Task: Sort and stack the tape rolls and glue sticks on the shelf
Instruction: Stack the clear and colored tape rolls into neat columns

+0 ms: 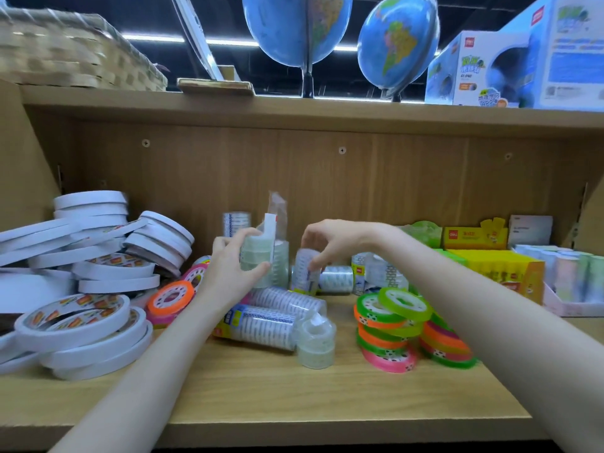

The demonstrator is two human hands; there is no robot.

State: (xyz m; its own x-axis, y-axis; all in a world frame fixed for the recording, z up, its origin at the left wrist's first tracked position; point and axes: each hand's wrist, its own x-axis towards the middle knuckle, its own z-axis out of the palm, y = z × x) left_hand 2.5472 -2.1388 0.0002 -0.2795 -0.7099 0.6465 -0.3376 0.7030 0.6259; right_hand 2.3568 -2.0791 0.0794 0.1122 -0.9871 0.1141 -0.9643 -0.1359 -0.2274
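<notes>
Clear tape packs crowd the middle of the wooden shelf. My left hand grips an upright pack of clear tape rolls at the back. My right hand pinches the top of another upright clear tape pack beside it. Two wrapped packs lie flat in front, with a short clear stack next to them. White double-sided tape rolls pile up on the left. Coloured tape rolls are stacked on the right. A yellow glue stick box stands further right.
More coloured rolls lie under my left forearm. A pink tray of pale tubes sits at the far right. The upper shelf carries a woven basket, two globes and a globe box.
</notes>
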